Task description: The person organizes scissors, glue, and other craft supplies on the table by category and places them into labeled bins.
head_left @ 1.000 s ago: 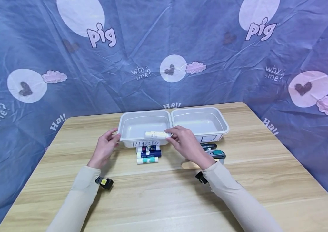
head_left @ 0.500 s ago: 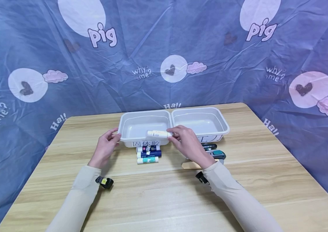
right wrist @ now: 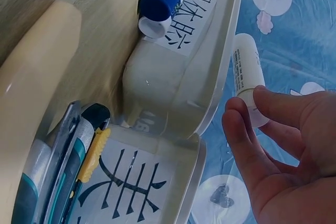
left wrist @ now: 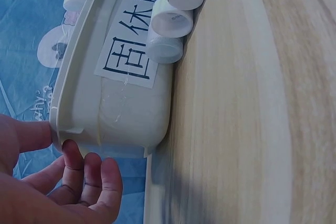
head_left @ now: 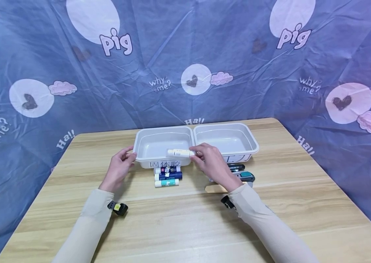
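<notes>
My right hand (head_left: pixel 213 164) pinches a white glue stick (head_left: pixel 179 152) by one end, between thumb and fingers. It lies level over the front rim of the left white plastic tub (head_left: pixel 163 140), whose front label has Chinese characters. In the right wrist view, the glue stick (right wrist: pixel 247 66) shows small print along its side. My left hand (head_left: pixel 119 166) pinches that tub's left front corner, thumb on the rim (left wrist: pixel 59 98) and fingertips under it. Several glue sticks lie before the tub: a dark blue and red one (head_left: pixel 167 170), a blue one (head_left: pixel 172 176) and a green one (head_left: pixel 169 182).
A second white tub (head_left: pixel 226 140), also labelled, stands against the first one's right side. Before it lie utility knives, one grey and teal (head_left: pixel 247 176), one black (head_left: pixel 238 167), and a tan strip-like thing (head_left: pixel 215 189), partly under my right wrist. A patterned blue cloth (head_left: pixel 185 106) hangs behind the table.
The glue stick in my right hand has shifted very slightly to the right and turned a little, its print showing differently. My left hand keeps its place at the tub's corner.
</notes>
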`<action>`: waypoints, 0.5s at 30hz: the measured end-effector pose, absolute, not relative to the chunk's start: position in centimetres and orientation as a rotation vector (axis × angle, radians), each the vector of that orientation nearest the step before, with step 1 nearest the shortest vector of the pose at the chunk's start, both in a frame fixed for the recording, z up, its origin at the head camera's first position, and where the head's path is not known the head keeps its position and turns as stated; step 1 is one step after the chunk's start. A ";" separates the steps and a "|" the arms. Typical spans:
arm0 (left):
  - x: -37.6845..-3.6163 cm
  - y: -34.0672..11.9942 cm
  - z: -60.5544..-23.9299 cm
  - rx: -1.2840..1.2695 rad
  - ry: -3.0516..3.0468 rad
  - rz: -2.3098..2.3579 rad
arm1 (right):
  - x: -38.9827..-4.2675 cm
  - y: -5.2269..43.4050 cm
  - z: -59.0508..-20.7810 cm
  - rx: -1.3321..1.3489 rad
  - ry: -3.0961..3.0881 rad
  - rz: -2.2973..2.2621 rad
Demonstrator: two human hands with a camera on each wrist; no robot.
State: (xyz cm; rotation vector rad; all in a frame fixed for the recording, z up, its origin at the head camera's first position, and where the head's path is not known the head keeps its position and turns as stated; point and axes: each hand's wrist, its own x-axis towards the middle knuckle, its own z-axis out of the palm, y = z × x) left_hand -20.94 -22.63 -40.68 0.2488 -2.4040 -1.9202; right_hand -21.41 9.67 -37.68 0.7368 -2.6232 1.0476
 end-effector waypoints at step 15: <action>-20.8 -22.6 -40.5 0.242 -2.390 -1.927 | -21.5 9.6 -37.9 0.706 -2.632 1.073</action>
